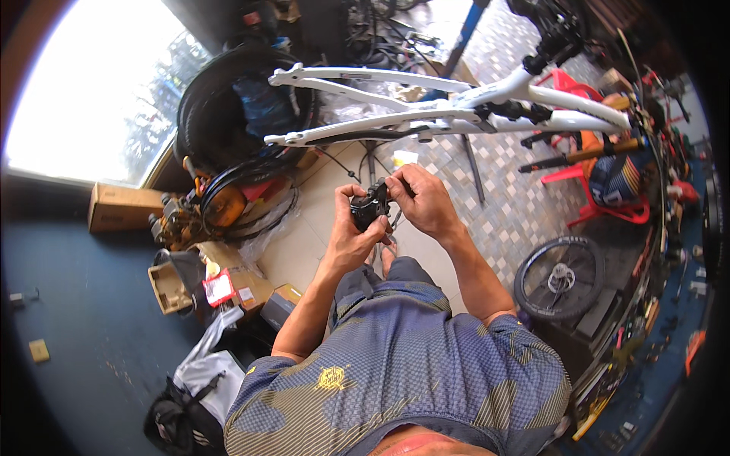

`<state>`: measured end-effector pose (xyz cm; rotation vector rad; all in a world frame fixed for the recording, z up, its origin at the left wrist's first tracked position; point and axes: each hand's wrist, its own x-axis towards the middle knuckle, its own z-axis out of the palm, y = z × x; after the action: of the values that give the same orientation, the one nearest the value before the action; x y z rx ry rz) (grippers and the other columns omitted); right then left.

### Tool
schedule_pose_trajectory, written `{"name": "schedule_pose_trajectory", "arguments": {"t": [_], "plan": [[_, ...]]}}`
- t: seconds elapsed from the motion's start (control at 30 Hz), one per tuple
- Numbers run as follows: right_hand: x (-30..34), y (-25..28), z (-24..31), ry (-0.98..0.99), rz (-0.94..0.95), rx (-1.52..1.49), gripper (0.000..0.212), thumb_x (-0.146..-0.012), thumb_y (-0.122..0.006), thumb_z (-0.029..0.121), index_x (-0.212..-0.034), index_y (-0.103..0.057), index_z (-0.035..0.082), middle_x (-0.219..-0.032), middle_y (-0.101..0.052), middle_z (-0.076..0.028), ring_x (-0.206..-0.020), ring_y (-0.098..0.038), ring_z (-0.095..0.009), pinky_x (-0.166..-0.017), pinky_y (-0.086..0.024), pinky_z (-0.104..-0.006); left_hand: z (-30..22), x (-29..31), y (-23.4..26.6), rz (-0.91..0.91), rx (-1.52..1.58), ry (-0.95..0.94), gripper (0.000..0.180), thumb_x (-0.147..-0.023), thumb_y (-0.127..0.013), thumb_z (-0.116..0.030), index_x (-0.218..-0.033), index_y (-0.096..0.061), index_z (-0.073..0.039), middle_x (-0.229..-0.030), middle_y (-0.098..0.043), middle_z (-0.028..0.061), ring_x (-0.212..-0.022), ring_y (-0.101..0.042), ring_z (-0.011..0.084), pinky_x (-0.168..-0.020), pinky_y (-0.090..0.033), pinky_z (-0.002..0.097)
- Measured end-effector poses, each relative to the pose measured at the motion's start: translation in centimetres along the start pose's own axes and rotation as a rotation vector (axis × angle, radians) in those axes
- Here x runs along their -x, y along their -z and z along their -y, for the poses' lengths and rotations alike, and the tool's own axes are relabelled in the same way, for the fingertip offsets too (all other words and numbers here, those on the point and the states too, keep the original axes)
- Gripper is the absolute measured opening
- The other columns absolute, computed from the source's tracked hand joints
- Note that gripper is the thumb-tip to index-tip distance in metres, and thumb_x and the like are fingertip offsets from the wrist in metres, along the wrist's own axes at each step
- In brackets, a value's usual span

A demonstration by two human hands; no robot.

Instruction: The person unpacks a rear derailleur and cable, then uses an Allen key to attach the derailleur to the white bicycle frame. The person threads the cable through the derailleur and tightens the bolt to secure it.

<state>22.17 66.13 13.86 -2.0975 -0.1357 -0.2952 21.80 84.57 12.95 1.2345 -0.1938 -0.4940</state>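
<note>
In front of my body, both hands are on a small black bicycle part (368, 207) that looks like a derailleur. My left hand (353, 237) wraps round its left and lower side, with the thumb along the near edge. From the right, my right hand (423, 199) pinches at its upper right edge with thumb and fingertips. Fingers cover much of the part, so its finer details are hidden. Beyond my hands, a white bicycle frame (456, 118) is held up on a work stand (465, 38), with its rear end pointing left.
Tyres (199, 114) are stacked at the left by the bright window. A cardboard box (125, 207) and loose packaging lie nearer. At right stand a red plastic chair (620, 209) and a wheel (560, 279) with a disc rotor. Tools line the right wall (669, 319).
</note>
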Motion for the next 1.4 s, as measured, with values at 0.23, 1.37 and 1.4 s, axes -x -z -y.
{"name": "schedule_pose_trajectory", "arguments": {"t": [0.23,1.37,1.4], "plan": [[3.8,1.0,0.9,0.064,-0.308,0.257,0.018,-0.098,-0.062,0.018,-0.09,-0.056,0.002,-0.084,-0.059,-0.017,-0.078,-0.062,-0.039,-0.068,-0.051,-0.047,-1.0,-2.2,-1.1,0.289,0.104,0.158,0.048,-0.092,-0.058,0.006,-0.121,-0.026,-0.014,-0.091,-0.058,0.0123,-0.064,-0.063,0.0178,-0.048,-0.056,0.0311],[61.2,15.5,9.7,-0.862,-1.528,0.598,0.031,-0.099,-0.063,0.035,-0.092,-0.065,0.005,-0.082,-0.064,-0.012,-0.075,-0.064,-0.032,-0.067,-0.049,-0.0401,19.0,24.9,-44.8,1.733,-0.17,0.526,0.058,-0.094,-0.071,-0.023,-0.14,-0.044,0.0,-0.107,-0.063,0.0144,-0.078,-0.069,0.0205,-0.066,-0.061,0.0332],[63.6,15.8,9.7,-0.846,-1.564,0.664,0.026,-0.097,-0.066,0.03,-0.093,-0.064,0.004,-0.083,-0.064,-0.012,-0.074,-0.063,-0.031,-0.066,-0.049,-0.0392,19.7,25.9,-46.3,1.736,-0.151,0.561,0.057,-0.094,-0.07,-0.024,-0.14,-0.045,-0.001,-0.107,-0.062,0.0156,-0.078,-0.069,0.0229,-0.065,-0.062,0.0354]]}}
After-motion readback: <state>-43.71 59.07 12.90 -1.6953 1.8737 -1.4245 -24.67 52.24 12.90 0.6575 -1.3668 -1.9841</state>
